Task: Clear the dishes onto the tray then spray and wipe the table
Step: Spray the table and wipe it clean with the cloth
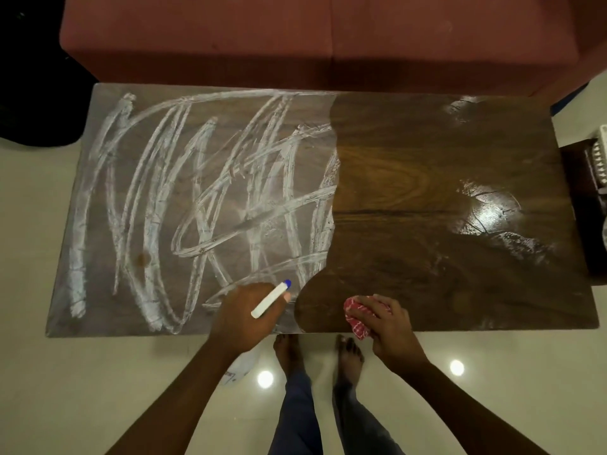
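Observation:
A dark wooden table (410,192) fills the head view. Its left half is covered with white streaky smears (197,198), and wet patches shine at the right. My left hand (244,318) is at the near edge, shut on a white spray bottle (271,300) with a blue nozzle; the bottle's body (241,366) hangs below the table edge. My right hand (386,323) presses a red-and-white checked cloth (358,318) on the table's near edge, just right of the left hand.
A red sofa (312,37) runs along the far side of the table. A dark stand (588,205) with white objects sits at the right edge. My bare feet (318,353) stand on the pale tiled floor (98,389) in front of the table.

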